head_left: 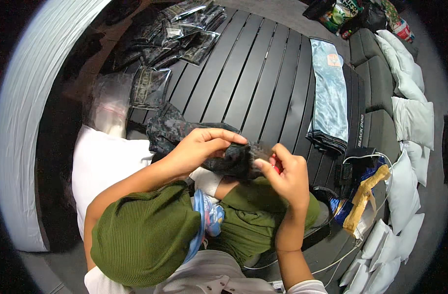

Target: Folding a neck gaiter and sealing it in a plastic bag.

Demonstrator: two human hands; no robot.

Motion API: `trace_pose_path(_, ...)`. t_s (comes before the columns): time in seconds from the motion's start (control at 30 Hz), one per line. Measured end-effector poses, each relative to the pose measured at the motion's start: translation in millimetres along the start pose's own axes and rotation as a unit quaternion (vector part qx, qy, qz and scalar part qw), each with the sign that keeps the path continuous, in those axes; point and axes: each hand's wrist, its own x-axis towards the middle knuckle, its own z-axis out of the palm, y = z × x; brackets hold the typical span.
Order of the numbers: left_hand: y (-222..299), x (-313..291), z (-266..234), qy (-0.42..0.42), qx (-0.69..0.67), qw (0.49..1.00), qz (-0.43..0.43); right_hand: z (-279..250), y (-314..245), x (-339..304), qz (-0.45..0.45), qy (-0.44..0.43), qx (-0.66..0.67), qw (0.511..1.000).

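Two hands on one dark bundle above my lap

My left hand (204, 149) is nearly closed, thumb and forefinger pinching the dark camouflage cloth (172, 130) from above. My right hand (287, 171) is half curled, thumb toward the fingers, with a grey translucent edge (261, 151) gripped between them; that spot is blurred, so which layer is caught I cannot tell. A bit of red shows among those fingers, too small to identify.

The cloth sits between my hands, above my green trousers (141, 235), its looser end reaching over the near edge of the black slatted table (251, 73). I suppose I hold it this close because both sets of fingertips can work near each other, and the pinch from either side probably stops the soft end from folding away. The packed dark bundles (175, 39) pile at the far left, likely to leave room in front; one flat packet (150, 88) lies nearer, beside the clear plastic sleeves (109, 100), which seem within easy reach. The pale blue cloth (329, 78) lies along the right side, apart from the dark pieces.

The camouflage is mottled, very dark green and black, limp and wrinkled at the left, bunched and almost black between my fingers.
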Motion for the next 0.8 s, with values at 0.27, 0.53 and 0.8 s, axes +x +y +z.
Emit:
trace_pose_path(0.27, 7, -5, 11, 0.004, 0.005, 1.0, 0.025, 3, -2, 4, 0.042, 0.042, 0.116, 0.992)
trace_pose_path(0.53, 15, -14, 13, -0.021, 0.036, 0.999, 0.03, 26, -14, -1, 0.024, 0.027, 0.334, 0.942)
trace_pose_path(0.8, 17, -17, 13, -0.029, 0.03, 0.997, 0.067, 30, -14, -1, 0.114, -0.033, 0.492, 0.862)
